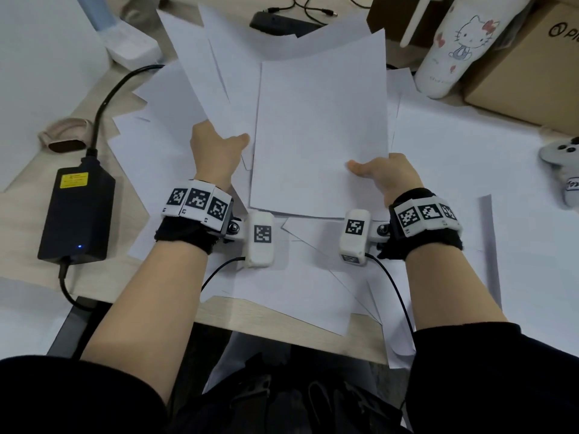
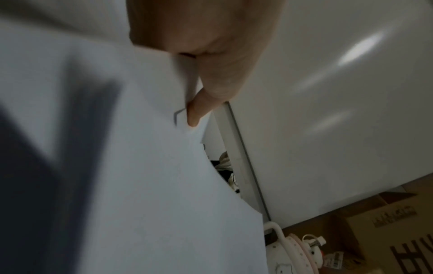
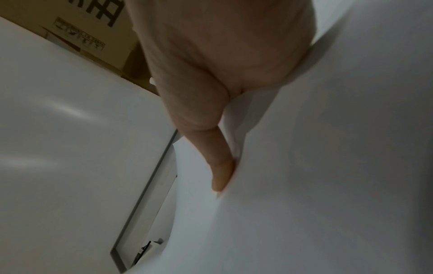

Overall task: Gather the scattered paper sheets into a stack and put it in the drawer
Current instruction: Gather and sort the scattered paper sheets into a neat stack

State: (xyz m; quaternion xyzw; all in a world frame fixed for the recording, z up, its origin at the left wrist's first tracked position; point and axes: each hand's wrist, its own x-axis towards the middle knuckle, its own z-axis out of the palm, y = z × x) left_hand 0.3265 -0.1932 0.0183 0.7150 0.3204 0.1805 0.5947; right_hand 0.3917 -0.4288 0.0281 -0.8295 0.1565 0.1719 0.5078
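Fig.: left hand [image 1: 216, 151] pinches fanned sheets [image 1: 200, 83]; right hand [image 1: 387, 177] pinches squarer stack [image 1: 319, 136], both raised above desk [image 1: 25, 214]. Long axes run near–far; bundles side by side, w/ left's overlapping. Drawer not visible.

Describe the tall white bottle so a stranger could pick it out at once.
Look to the far right of the paper-strewn desk, beside the cardboard box. The tall white bottle stands upright there, just beyond the loose paper sheets. Only it bears a cartoon cat with a pink bow.
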